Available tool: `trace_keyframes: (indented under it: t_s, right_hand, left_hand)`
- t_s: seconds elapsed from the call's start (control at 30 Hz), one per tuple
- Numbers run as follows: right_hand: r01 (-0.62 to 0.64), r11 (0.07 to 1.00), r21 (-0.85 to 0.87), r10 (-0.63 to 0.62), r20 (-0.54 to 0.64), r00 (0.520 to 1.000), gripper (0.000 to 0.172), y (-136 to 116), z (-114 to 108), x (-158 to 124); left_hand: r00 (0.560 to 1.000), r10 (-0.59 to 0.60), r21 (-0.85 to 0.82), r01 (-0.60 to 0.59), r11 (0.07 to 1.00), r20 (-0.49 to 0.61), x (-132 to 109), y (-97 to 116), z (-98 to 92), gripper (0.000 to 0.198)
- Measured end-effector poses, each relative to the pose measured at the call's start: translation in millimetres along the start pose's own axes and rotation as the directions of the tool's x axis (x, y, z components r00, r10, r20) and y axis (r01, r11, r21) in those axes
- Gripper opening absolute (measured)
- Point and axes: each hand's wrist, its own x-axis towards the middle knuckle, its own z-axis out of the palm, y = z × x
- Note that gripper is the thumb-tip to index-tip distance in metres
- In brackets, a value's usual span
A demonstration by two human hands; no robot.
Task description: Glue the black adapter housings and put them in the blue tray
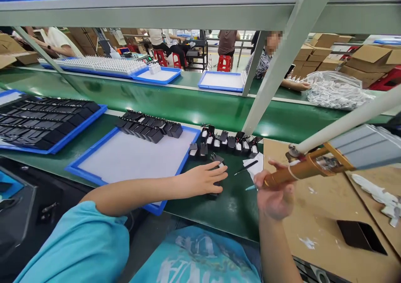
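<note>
My left hand point(205, 178) reaches over the green worktop with its fingers spread. Under its fingers is a small black box point(216, 160); a second dark piece point(213, 196) shows partly below the fingertips. I cannot tell whether the hand grips either one. My right hand point(275, 197) is curled around the narrow end of a gold-coloured cylindrical tool point(297, 171) with a ribbed grey-blue rear part. A thin teal tip point(250, 188) sticks out beside the fingers. Near it, a black pen point(246, 167) lies partly on white paper point(258, 162).
Small black boxes with wires point(232, 142) stand along the worktop's back. A blue-rimmed tray point(90, 149) holds more black boxes; a fuller tray point(56, 147) is at left. A slanted pole point(351, 120) crosses at right above cardboard point(313, 228) and a phone point(361, 235). Co-workers sit beyond.
</note>
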Motion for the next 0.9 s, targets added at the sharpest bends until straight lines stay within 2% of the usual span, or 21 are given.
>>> trace_keyframes:
  t_s: [0.07,0.13,0.2,0.27,0.33,0.4,0.47,0.57,0.63,0.8,0.9]
  right_hand:
    - [0.003,1.0,-0.001,-0.003,0.015,1.0,0.033,-1,-1,-1]
    - [0.004,1.0,0.0,-0.004,0.024,1.0,0.033,-2,-2,-2]
    - [0.003,1.0,0.001,-0.003,0.029,1.0,0.033,-4,-3,-3]
    - [0.001,1.0,0.007,-0.001,0.037,0.999,0.033,-6,-3,-6]
    - [0.002,1.0,0.019,-0.003,0.043,0.999,0.033,-7,-2,-8]
    - [0.0,1.0,0.03,-0.002,0.042,0.999,0.033,-9,2,-11]
    - [-0.013,0.999,0.035,0.012,0.036,0.999,0.033,-11,7,-14]
    - [-0.044,0.999,0.031,0.043,0.042,0.998,0.033,-13,15,-18]
    - [-0.056,0.998,0.025,0.054,0.051,0.997,0.032,-14,19,-22]
    - [-0.073,0.996,0.042,0.07,0.06,0.996,0.032,-15,27,-28]
    - [-0.065,0.997,0.046,0.062,0.055,0.997,0.033,-16,30,-31]
  left_hand:
    - [0.999,-0.017,-0.037,0.016,0.999,-0.032,0,6,4.8,0.026]
    - [0.993,-0.11,-0.115,0.105,0.988,-0.037,-7,13,4.4,0.052]
    - [0.963,-0.27,-0.238,0.256,0.937,-0.026,-21,24,3.8,0.082]
    - [0.881,-0.474,-0.416,0.429,0.802,-0.007,-35,37,8.4,0.093]
    - [0.736,-0.675,-0.597,0.561,0.573,0.043,-43,50,20.5,0.095]
    - [0.592,-0.797,-0.734,0.593,0.332,0.117,-44,60,37.7,0.1]
    - [0.517,-0.835,-0.81,0.562,0.164,0.19,-38,67,54.4,0.105]
    - [0.452,-0.859,-0.84,0.54,0.048,0.242,-28,72,68.2,0.107]
    - [0.436,-0.869,-0.844,0.534,0.043,0.232,-26,76,69.2,0.102]
    - [0.485,-0.855,-0.854,0.509,0.105,0.184,-32,91,68.4,0.097]
    - [0.478,-0.876,-0.841,0.501,0.203,0.073,-29,98,76.1,0.097]
